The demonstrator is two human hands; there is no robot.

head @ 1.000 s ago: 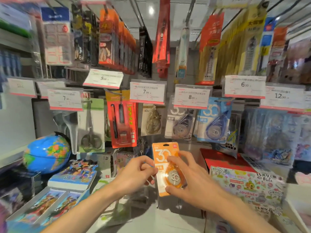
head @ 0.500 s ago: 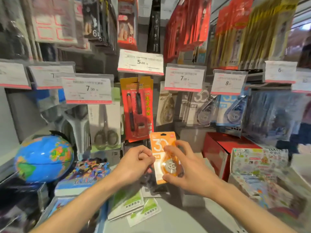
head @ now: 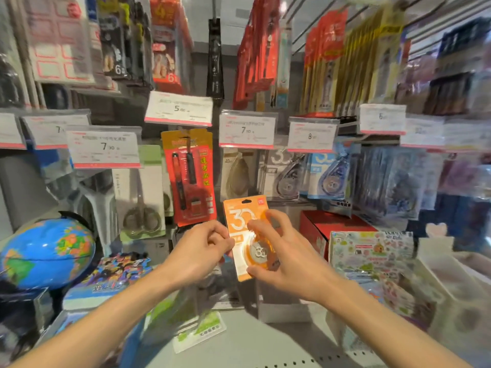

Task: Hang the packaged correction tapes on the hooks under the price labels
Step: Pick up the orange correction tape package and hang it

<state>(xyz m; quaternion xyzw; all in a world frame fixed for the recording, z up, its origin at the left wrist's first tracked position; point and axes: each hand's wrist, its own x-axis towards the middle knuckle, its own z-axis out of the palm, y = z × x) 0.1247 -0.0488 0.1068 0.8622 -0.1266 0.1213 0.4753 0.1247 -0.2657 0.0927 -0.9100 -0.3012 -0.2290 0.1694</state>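
An orange packaged correction tape (head: 240,221) marked "30" stands upright between both hands, below the hanging rows. My right hand (head: 284,251) grips its right side over the round dispenser. My left hand (head: 202,248) pinches its left edge. Above hang more correction tapes: a beige pack (head: 236,173) under the 7.90 price label (head: 245,130), and a grey pack (head: 285,176) and a blue pack (head: 328,173) near the 8.00 label (head: 310,135). The hooks themselves are hidden behind the labels.
A red pen pack (head: 190,176) and scissors (head: 142,195) hang at left under other labels. A blue globe (head: 45,253), comic books (head: 117,274), a red box (head: 329,224) and a patterned box (head: 372,251) stand on the grey shelf (head: 265,343).
The view has shifted so the shelf display moved rightwards in frame and looks closer. Both hands keep hold of the orange pack, carrying it slightly up towards the hanging rows.
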